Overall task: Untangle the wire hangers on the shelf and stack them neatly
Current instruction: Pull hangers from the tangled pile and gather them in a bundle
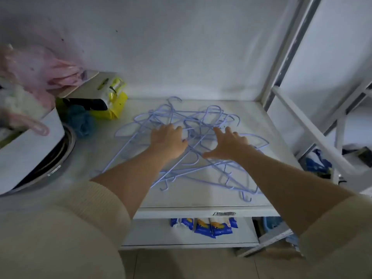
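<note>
A tangled heap of several light-blue wire hangers [203, 117] lies spread over the middle of the white shelf [259, 125]. Their hooks point in different directions, some toward the shelf's front edge. My left hand [168, 140] rests palm down on the left middle of the heap, fingers curled over wires. My right hand [229, 144] lies on the heap's right middle with fingers spread and thumb out. Whether either hand grips a wire I cannot tell; parts of the heap are hidden under both hands and forearms.
At the left stand a white box [30, 146], a round metal pan [60, 158], a blue puff [81, 121], a yellow packet [114, 101] and pink plastic bags [50, 73]. A white metal frame [314, 125] bounds the right side. Blue packets [207, 225] sit on the lower shelf.
</note>
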A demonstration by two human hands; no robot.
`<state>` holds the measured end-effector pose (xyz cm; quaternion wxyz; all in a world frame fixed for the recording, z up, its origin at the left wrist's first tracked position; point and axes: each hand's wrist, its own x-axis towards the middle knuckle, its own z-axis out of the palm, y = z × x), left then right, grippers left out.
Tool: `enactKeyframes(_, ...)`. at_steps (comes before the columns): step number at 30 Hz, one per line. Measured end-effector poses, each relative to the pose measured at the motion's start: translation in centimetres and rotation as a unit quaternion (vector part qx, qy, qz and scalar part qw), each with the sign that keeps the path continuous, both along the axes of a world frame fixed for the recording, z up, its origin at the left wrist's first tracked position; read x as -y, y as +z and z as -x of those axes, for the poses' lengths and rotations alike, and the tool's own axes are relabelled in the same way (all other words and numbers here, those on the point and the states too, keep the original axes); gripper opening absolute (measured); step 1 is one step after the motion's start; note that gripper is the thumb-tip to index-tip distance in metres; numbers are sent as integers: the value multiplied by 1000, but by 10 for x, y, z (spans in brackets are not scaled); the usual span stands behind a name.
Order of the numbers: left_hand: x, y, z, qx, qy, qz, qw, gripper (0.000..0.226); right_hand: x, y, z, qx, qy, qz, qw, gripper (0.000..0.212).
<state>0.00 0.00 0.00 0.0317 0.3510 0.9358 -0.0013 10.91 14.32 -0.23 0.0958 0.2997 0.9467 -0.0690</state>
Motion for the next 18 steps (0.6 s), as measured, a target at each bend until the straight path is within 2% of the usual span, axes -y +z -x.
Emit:
enactKeyframes(5, -8, -5, 8, -2, -9, 34, 999, 49, 1, -12, 15, 53, 7, 17, 998, 123)
enactKeyframes(10, -12, -12, 15, 8, -12, 22, 1000, 48, -6, -20, 22, 60, -2, 32, 998, 119)
enactKeyframes(14, -10, -14, 18, 6, -17, 10, 1000, 47, -7, -19, 23, 30, -26, 29, 999, 113)
enactKeyframes(18, -8, -9, 20, 15, -14, -6, 1000, 46, -12, -9, 17, -48, -17, -9, 999, 121)
